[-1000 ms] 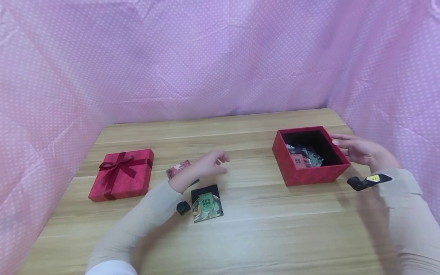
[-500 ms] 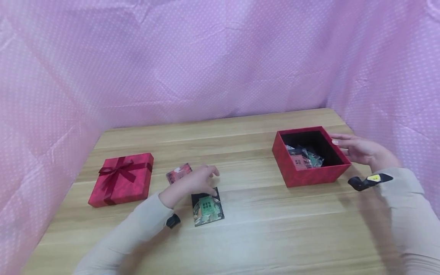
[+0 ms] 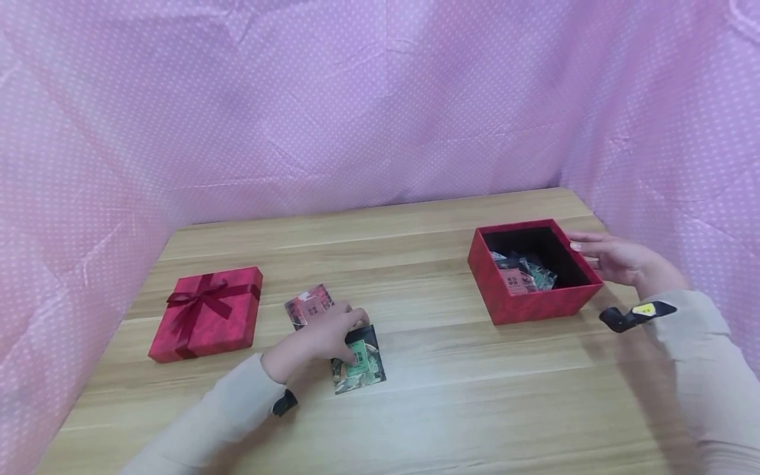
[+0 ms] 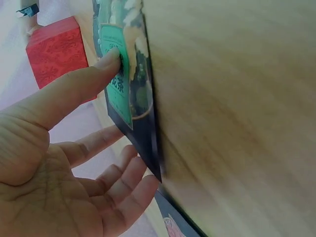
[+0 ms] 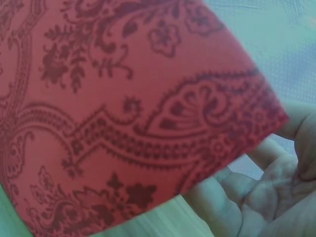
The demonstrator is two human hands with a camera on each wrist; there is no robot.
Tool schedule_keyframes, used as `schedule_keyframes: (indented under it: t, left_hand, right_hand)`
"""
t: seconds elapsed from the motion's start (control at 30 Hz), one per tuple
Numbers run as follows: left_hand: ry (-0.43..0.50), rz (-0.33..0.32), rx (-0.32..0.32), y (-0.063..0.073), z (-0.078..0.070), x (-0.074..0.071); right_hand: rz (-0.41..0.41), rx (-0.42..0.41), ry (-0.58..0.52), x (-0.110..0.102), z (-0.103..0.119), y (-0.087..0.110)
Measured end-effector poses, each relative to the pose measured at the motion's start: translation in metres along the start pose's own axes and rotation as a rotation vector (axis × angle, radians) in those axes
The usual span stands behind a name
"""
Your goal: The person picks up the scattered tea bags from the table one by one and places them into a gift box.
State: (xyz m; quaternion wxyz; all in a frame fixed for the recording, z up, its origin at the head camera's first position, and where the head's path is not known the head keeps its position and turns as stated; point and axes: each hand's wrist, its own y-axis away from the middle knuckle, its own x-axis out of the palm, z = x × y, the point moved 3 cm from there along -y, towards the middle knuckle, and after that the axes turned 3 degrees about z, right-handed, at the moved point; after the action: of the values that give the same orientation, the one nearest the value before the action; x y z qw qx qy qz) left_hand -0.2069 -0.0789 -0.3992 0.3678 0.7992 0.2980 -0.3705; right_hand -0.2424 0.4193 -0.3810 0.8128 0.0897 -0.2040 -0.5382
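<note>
My left hand (image 3: 323, 334) is over a flat square packet (image 3: 371, 369) with a green label and dark top edge. In the left wrist view, the thumb (image 4: 111, 60) lies on the green label, and the other fingers are spread along the packet's dark edge. A second packet (image 3: 310, 305), pinkish red, lies just beyond this hand. My right hand (image 3: 623, 260) rests against the right side of a lidless red box (image 3: 495, 290), fingertips right at its rim. The box's patterned wall (image 5: 123, 108) hides part of that hand in the right wrist view. Several packets (image 3: 522, 274) lie inside the box.
A red lid (image 3: 222, 323) with a dark red ribbon bow lies at the left of the wooden table (image 3: 445, 409). Pink dotted cloth (image 3: 356, 105) hangs around the back and sides.
My left hand has moved down and to the left, from above the table beyond the packets onto the green-labelled packet. My right hand stays beside the box.
</note>
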Motion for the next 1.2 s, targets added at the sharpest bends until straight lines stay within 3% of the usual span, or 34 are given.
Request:
schedule_keyframes:
  t: [0.3,0.6,0.8,1.0,1.2]
  left_hand:
    - [0.058,0.024,0.005,-0.001,0.005,0.003]
    - [0.134,0.063,0.116,-0.003,0.013,-0.003]
    - [0.226,0.085,0.122,-0.001,0.022,-0.007]
    - [0.387,0.144,0.170,0.000,0.031,-0.009]
    - [0.585,0.174,0.148,-0.001,0.034,-0.008]
  right_hand:
    - [-0.014,-0.008,0.000,0.002,0.000,0.001]
    - [0.046,-0.016,-0.025,0.003,-0.001,0.001]
    - [-0.010,-0.005,-0.011,0.001,-0.001,0.001]
    - [0.013,-0.011,-0.003,-0.001,-0.003,0.001]
    - [0.019,-0.012,-0.002,-0.002,-0.003,0.000]
